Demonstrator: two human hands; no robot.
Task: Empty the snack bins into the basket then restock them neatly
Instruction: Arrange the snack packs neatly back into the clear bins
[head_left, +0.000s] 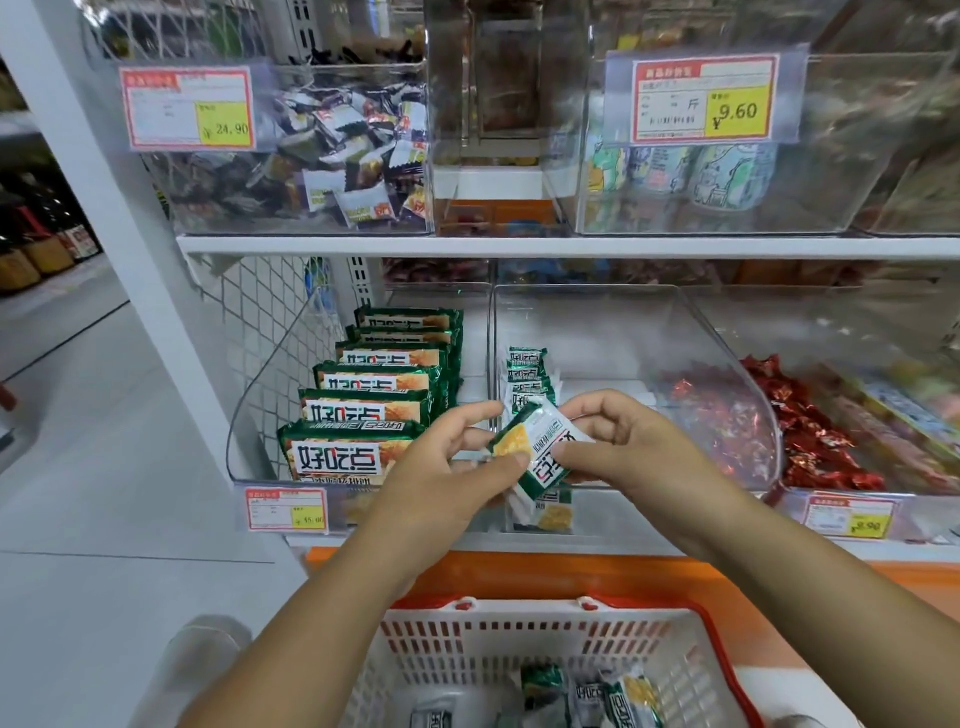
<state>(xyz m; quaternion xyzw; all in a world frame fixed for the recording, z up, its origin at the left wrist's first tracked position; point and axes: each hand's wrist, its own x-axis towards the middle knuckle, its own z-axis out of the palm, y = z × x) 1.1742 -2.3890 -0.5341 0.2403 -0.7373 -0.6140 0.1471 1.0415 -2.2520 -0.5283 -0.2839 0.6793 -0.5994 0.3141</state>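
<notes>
Both my hands hold a small stack of green-and-white snack packets (540, 452) just in front of the middle clear bin (623, 332). My left hand (452, 467) pinches the stack from the left with thumb on top. My right hand (608, 441) grips it from the right. A short row of the same small packets (525, 374) stands along the left wall of that bin. The left clear bin (260, 395) holds a neat row of larger green packs (379, 384). Below, the red-and-white basket (467, 639) contains several small packets (587, 696).
A bin of red foil sweets (810, 431) sits to the right. The upper shelf (519, 247) carries a bin of dark wrapped sweets (332, 156) and a bin of pale cups (691, 176). Price tags (285, 512) line the bin fronts. An aisle floor (104, 467) lies to the left.
</notes>
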